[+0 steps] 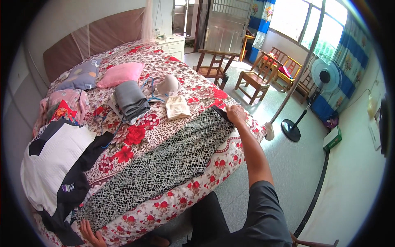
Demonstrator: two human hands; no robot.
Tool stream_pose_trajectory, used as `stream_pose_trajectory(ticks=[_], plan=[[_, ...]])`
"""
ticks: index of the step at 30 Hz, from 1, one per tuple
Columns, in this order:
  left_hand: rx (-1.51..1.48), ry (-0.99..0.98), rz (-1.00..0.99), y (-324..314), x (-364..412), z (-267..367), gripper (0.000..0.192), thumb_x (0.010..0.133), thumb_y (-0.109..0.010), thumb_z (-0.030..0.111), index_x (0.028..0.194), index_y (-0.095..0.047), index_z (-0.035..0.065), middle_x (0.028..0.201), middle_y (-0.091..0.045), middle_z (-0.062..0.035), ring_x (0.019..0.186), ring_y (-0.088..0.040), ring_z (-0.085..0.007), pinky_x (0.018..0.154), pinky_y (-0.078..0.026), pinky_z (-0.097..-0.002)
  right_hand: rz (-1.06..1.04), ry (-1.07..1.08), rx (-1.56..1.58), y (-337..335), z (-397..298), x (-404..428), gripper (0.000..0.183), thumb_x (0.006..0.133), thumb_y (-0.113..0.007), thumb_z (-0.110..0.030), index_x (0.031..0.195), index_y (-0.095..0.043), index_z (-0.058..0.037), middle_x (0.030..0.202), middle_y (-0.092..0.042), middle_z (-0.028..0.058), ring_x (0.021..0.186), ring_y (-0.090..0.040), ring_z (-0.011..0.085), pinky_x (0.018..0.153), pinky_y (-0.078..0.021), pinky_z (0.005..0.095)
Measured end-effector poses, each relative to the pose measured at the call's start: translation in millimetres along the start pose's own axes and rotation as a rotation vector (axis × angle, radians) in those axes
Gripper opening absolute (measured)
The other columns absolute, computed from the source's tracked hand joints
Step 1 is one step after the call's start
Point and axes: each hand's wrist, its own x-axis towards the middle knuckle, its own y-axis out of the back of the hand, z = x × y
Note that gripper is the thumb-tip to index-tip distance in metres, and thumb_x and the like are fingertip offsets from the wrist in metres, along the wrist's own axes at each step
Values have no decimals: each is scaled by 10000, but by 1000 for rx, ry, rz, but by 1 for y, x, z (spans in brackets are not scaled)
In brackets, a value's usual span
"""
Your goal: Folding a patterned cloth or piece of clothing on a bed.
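Note:
A black-and-white patterned garment (166,154), possibly trousers or a skirt, lies stretched diagonally along the near side of the bed. At its far right end, my right hand (237,115) grips the dark waistband (222,113). My left hand (91,235) is low in the picture by the opposite end, its fingers extended against the cloth and bedding edge. Close to that hand, a white and black top (58,163) is spread out. Farther up are a folded grey cloth (131,100), a folded cream cloth (178,107) and a beige bra (168,85).
The bed wears a red floral cover (185,191). Pink (122,75) and grey (79,75) pillows lie toward the headboard (98,32). Blue hangers (149,89) sit among the clothes. Right of the bed stand a pole (296,83), a pedestal fan (324,77) and wooden chairs (256,77).

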Motion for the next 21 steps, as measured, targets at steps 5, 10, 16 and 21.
stream_pose_trajectory(ticks=[5,10,16,21], plan=[[10,25,-33,-14,11,5,562,962,-608,310,1463,-532,67,1497,-507,-217,1411,-421,-446,1169,-286,-595,35,218,82,-53,5,44,494,914,-651,-445,1224,-685,-62,1216,-686,202,1142,-634,351,1059,-436,433],[0,34,-21,-9,6,7,568,961,-608,332,1459,-535,68,1495,-503,-226,1409,-421,-445,1168,-282,-601,-102,305,533,-37,-2,34,428,821,-782,-234,1151,-660,9,993,-728,144,968,-696,278,876,-539,394],[37,2,49,-15,6,6,556,1007,-542,397,1440,-545,48,1481,-516,-218,1394,-439,-441,1149,-300,-611,-248,410,969,-5,19,-28,281,811,-766,22,1063,-650,-20,961,-724,51,924,-688,140,859,-549,277],[-15,-41,121,-13,13,13,598,1048,-441,482,1451,-534,50,1468,-529,-220,1374,-462,-447,1143,-303,-616,-186,460,779,7,11,-52,370,813,-806,-83,1174,-722,-92,1009,-734,53,962,-685,162,892,-545,325]])
